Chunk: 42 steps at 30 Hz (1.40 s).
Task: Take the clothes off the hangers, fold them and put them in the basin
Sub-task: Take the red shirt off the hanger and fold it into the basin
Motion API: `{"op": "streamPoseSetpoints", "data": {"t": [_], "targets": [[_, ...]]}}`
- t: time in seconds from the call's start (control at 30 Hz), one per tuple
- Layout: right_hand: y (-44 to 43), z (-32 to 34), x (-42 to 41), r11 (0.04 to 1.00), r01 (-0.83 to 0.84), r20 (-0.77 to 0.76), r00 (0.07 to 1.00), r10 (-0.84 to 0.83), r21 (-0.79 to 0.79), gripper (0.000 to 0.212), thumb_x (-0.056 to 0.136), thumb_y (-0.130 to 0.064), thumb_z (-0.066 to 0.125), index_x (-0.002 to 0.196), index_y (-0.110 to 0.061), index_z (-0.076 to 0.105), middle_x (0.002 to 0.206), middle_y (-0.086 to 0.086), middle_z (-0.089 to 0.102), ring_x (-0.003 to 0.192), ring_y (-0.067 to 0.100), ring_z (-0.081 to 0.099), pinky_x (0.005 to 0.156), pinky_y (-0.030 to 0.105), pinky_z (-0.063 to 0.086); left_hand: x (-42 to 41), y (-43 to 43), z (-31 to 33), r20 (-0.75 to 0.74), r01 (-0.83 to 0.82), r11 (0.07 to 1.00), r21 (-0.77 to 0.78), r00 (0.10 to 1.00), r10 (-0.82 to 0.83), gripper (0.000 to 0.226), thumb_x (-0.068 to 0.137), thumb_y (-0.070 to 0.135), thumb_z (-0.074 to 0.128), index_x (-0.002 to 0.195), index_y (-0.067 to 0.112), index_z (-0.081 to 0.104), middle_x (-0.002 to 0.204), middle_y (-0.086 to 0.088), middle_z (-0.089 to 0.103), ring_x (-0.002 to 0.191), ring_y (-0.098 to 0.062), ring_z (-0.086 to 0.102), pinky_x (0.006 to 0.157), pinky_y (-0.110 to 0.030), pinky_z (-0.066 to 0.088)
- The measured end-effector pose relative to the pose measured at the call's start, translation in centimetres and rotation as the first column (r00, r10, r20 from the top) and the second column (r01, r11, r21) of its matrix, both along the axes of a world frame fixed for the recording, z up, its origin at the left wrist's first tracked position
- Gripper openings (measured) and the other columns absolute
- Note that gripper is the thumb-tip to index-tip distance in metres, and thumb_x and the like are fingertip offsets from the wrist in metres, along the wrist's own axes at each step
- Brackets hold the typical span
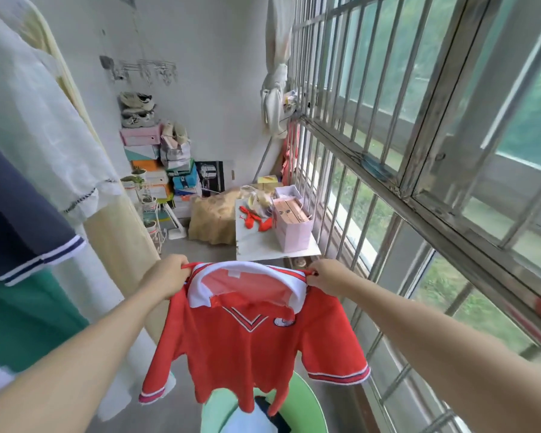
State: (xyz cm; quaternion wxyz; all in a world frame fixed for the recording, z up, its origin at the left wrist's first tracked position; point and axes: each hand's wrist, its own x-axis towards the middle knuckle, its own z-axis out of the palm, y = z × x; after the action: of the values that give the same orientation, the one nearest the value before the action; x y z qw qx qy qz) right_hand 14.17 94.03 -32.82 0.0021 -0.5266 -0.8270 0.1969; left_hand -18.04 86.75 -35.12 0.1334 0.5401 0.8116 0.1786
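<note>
A red short-sleeved shirt point(250, 345) with a white collar hangs spread out in front of me, off any hanger. My left hand point(166, 278) pinches its left shoulder and my right hand point(325, 276) pinches its right shoulder. Directly below the shirt's hem stands a green basin point(306, 404) with folded white and dark clothes point(256, 420) in it. On the left, more clothes hang: a white garment point(41, 126), a navy one with white stripes point(19, 226) and a green one point(22, 320).
A barred window point(419, 151) runs along the right. Ahead stands a white table point(263, 245) with a pink box point(291, 223) and red cloth. Stacked shoe boxes point(156, 164), shoes and potted plants line the far wall. The concrete floor lies between.
</note>
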Motion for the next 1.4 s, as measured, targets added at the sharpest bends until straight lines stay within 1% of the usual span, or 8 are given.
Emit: {"op": "streamPoseSetpoints", "data": {"t": [0.23, 0.47, 0.6, 0.67, 0.83, 1.1, 1.27, 1.4], "targets": [[0.8, 0.0, 2.6, 0.981, 0.196, -0.135, 0.972, -0.193, 0.003, 0.015, 0.088, -0.013, 0.05, 0.09, -0.003, 0.061, 0.095, 0.018, 0.065, 0.09, 0.031, 0.06, 0.058, 0.028, 0.03, 3.6, 3.6, 0.1, 0.147, -0.087, 0.993, 0.082, 0.986, 0.074, 0.03, 0.09, 0.012, 0.052, 0.06, 0.014, 0.048, 0.066, -0.012, 0.057, 0.076, -0.035, 0.062, 0.059, -0.033, 0.039], [1.5, 0.8, 3.2, 0.944, 0.307, -0.219, 0.919, -0.327, -0.123, 0.013, 0.088, -0.006, 0.043, 0.098, -0.009, 0.052, 0.09, 0.015, 0.055, 0.058, 0.022, 0.051, 0.034, 0.02, 0.036, 5.5, 4.6, 0.6, 0.357, -0.202, 0.976, 0.087, 0.92, 0.159, 0.022, 0.089, 0.004, 0.043, 0.07, 0.012, 0.051, 0.057, -0.017, 0.053, 0.047, -0.026, 0.049, 0.055, -0.032, 0.045], [1.7, 1.0, 3.3, 0.963, 0.27, -0.178, 0.947, -0.267, -0.004, 0.036, 0.082, 0.007, 0.037, 0.108, -0.008, 0.058, 0.107, 0.018, 0.062, 0.085, 0.035, 0.066, 0.055, 0.026, 0.043, 6.9, 4.6, 1.4, 0.476, -0.257, 0.963, 0.081, 0.859, 0.189, 0.02, 0.09, -0.001, 0.041, 0.079, 0.012, 0.051, 0.059, -0.012, 0.049, 0.041, -0.02, 0.043, 0.039, -0.021, 0.04], [2.1, 0.7, 3.7, 0.951, 0.305, -0.253, 0.918, -0.307, -0.046, 0.035, 0.08, 0.01, 0.034, 0.1, -0.01, 0.054, 0.097, 0.02, 0.062, 0.073, 0.036, 0.069, 0.054, 0.035, 0.054, 8.0, 4.6, 1.8, 0.537, -0.253, 0.965, 0.07, 0.825, 0.177, 0.021, 0.092, 0.0, 0.04, 0.08, 0.017, 0.046, 0.063, -0.011, 0.047, 0.042, -0.018, 0.042, 0.032, -0.017, 0.038], [2.4, 1.7, 3.2, 0.587, 0.432, -0.407, 0.442, -0.799, -0.684, 0.016, 0.091, -0.003, 0.044, 0.084, 0.003, 0.058, 0.039, 0.02, 0.055, 0.029, 0.027, 0.055, 0.033, 0.03, 0.05, 9.5, 4.7, 2.5, 0.616, -0.277, 0.959, 0.05, 0.765, 0.189, 0.024, 0.092, 0.002, 0.037, 0.076, 0.019, 0.036, 0.075, -0.013, 0.05, 0.048, -0.021, 0.048, 0.031, -0.021, 0.044], [2.5, 0.4, 2.1, 0.631, 0.311, -0.541, 0.331, -0.773, -0.711, 0.017, 0.082, 0.015, 0.041, 0.08, -0.001, 0.048, 0.077, 0.01, 0.046, 0.07, 0.024, 0.056, 0.066, 0.03, 0.057, 9.3, 3.3, 3.0, 0.841, -0.328, 0.943, -0.063, 0.492, 0.227, 0.026, 0.094, -0.008, 0.03, 0.083, 0.005, 0.05, 0.048, -0.011, 0.063, 0.036, -0.02, 0.061, 0.044, -0.034, 0.053], [2.6, -0.6, 2.6, 0.781, 0.368, -0.522, 0.59, -0.615, -0.504, 0.027, 0.075, 0.01, 0.05, 0.091, -0.005, 0.067, 0.08, 0.008, 0.063, 0.087, 0.024, 0.066, 0.078, 0.03, 0.056, 9.2, 2.8, 3.1, 0.879, -0.343, 0.939, -0.022, 0.44, 0.182, 0.035, 0.077, -0.026, 0.026, 0.079, 0.004, 0.044, 0.089, -0.018, 0.051, 0.089, -0.035, 0.057, 0.077, -0.046, 0.053], [2.5, -0.7, 2.8, 0.878, 0.381, -0.482, 0.735, -0.478, -0.289, 0.019, 0.068, -0.004, 0.064, 0.085, -0.003, 0.073, 0.069, 0.009, 0.069, 0.071, 0.022, 0.07, 0.073, 0.035, 0.06, 8.7, 2.2, 2.2, 0.773, -0.249, 0.966, 0.068, 0.625, 0.106, 0.048, 0.071, -0.035, 0.037, 0.085, 0.007, 0.056, 0.089, -0.012, 0.057, 0.092, -0.028, 0.054, 0.058, -0.029, 0.055]]}}
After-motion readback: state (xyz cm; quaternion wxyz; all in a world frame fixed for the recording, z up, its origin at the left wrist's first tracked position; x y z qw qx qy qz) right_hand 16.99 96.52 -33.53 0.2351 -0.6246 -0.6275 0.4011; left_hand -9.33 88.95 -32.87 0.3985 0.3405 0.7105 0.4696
